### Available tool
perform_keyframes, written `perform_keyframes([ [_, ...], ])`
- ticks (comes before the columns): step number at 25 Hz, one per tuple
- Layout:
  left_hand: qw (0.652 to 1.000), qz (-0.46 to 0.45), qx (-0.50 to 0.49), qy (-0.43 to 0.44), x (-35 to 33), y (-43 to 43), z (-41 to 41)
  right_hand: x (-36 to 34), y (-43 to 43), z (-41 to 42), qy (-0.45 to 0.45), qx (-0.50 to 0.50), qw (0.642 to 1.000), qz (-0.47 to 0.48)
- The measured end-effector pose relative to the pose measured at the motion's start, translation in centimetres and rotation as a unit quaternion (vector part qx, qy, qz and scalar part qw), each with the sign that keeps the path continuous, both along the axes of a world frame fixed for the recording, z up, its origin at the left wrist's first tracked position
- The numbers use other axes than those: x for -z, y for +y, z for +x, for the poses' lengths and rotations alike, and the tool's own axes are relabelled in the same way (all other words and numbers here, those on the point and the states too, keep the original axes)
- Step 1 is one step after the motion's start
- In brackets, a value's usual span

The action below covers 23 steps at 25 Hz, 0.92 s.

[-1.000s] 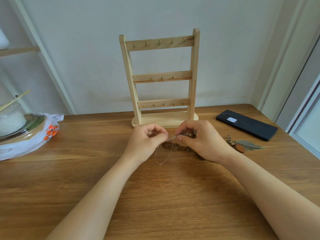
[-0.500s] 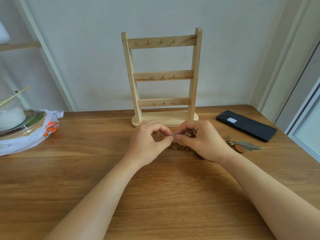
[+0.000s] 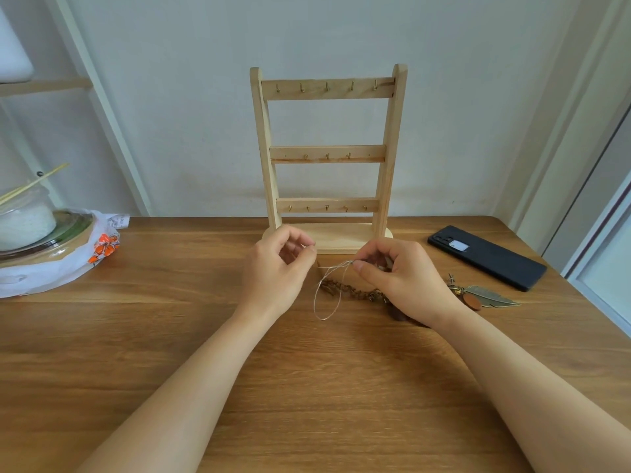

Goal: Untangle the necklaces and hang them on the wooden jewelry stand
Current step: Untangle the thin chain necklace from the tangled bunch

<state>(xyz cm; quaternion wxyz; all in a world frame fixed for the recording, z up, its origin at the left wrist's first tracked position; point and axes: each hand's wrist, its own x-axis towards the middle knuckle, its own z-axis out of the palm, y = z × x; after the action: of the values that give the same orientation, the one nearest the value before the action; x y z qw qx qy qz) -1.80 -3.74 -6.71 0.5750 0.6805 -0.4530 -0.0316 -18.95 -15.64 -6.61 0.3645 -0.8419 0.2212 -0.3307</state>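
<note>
Forearms: both lay over the tabletop [image 3: 307,387], angled inward toward the tangle.
L hand [image 3: 280,268]: fingers curled, thumb and forefinger tip to tip just left of the knot; too fine to tell whether a strand was between them.
R hand [image 3: 406,281]: thumb and forefinger pinched the silver necklace [image 3: 336,266] where its strands crossed.
Silver necklace: hung from that pinch as a narrow loop, bottom touching the tabletop, between the two hands.
Brown necklace [image 3: 355,290]: lay flat, long axis running L to R, passing under the R hand; silver loop crossed over its L end.
Feather pendant [image 3: 491,295]: beside the R wrist, prob. on the brown necklace, link hidden by the hand.
Key relation: the crossing sat at the R fingertips, and the free loop dropped toward the L hand, so the L hand was nearer for drawing it clear, away from the brown necklace's axis.
Step (judged): early; still separating, nothing hung.
Risk (judged): pulling hard could tighten the knot.
Phone [image 3: 486,256]: far R, well apart.
Jar [image 3: 27,220] and bag [image 3: 68,264]: far L.
Stand [image 3: 327,155]: upright just behind the hands, three rails, all hooks bare.
</note>
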Motion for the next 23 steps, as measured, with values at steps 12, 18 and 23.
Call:
perform_keyframes([
  [12, 0.990, 0.036, 0.088, -0.104, 0.1, 0.3, -0.7, 0.0, 0.4, 0.2, -0.011, -0.011, 1.000, -0.004],
  [18, 0.985, 0.081, 0.141, -0.054, 0.1, 0.2, -0.6, -0.1, 0.6, 0.2, -0.009, -0.020, 1.000, -0.006],
  [23, 0.954, 0.223, 0.167, -0.108, 0.5, 0.2, -0.7, -0.5, -0.6, -0.3, -0.048, 0.065, 0.997, -0.003],
])
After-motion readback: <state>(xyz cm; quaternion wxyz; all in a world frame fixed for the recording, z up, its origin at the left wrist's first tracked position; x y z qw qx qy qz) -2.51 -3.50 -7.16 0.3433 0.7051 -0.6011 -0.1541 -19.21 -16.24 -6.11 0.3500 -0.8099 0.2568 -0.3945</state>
